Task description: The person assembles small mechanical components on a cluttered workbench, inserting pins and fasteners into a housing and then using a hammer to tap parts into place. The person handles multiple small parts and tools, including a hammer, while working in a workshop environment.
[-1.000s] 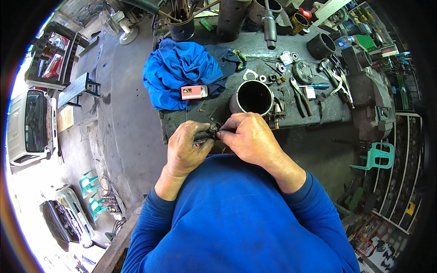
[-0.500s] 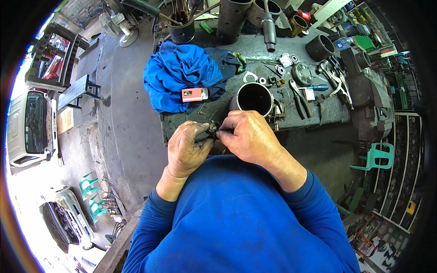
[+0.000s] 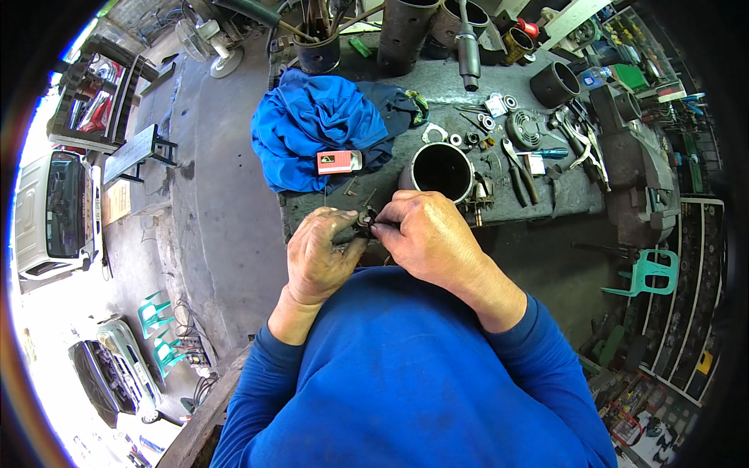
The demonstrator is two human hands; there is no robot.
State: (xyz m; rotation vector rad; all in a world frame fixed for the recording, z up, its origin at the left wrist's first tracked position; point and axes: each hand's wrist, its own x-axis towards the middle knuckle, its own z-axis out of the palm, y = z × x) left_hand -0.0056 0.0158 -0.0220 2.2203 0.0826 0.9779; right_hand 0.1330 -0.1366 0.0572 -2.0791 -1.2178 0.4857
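Note:
Between my two hands, just off the near edge of the workbench, is a small dark round metal part (image 3: 364,224); its exact kind is hard to make out. My left hand (image 3: 317,253) pinches it from the left with thumb and fingers. From the right, my right hand (image 3: 425,234) has its fingertips closed on the same part. Just beyond my right hand stands a dark metal cylinder (image 3: 442,170), open end up. Beside that cylinder lies a small metal assembly (image 3: 481,199). A red and white small box (image 3: 339,162) rests against a crumpled blue cloth (image 3: 316,121).
Pliers (image 3: 517,173), a blue-handled screwdriver (image 3: 552,153), a round vented cover (image 3: 524,129) and bearings lie on the bench (image 3: 437,87). A bench vise (image 3: 636,187) is at the right. A green chair (image 3: 651,271) stands right, a fan (image 3: 211,47) far left.
The whole bench scene has shifted slightly right in view. Both hands keep their hold on the small part, with barely any finger movement.

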